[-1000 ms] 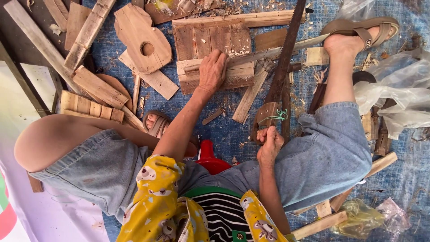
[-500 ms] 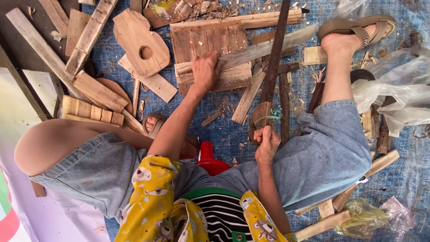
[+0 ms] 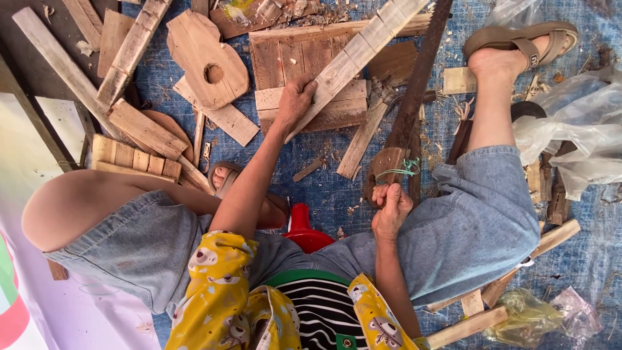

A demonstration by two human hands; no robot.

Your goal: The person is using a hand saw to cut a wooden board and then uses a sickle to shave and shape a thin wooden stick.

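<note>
While you sit on the blue tarp, your left hand presses down on a long pale wooden slat, fingers curled over its lower end, clenched on it. That slat runs diagonally up to the right and lies across a small pallet-like board panel. Your right hand is closed tight around the wooden handle of a rusty hand saw; green string is wound on the handle just above your fist. The saw blade points up and away from you, edge beside the slat near the top right, contact point hard to tell.

Left of the panel lies a rounded wooden cutout with a hole, resting on another plank. More planks and offcuts are stacked at the left, some overlapping. A short stick lies between the panel and the saw handle. Your right foot in a brown sandal is stretched out at the top right, near crumpled clear plastic bags. A red object sits between your legs, partly hidden. Sawdust and chips are scattered on the tarp around the panel.
</note>
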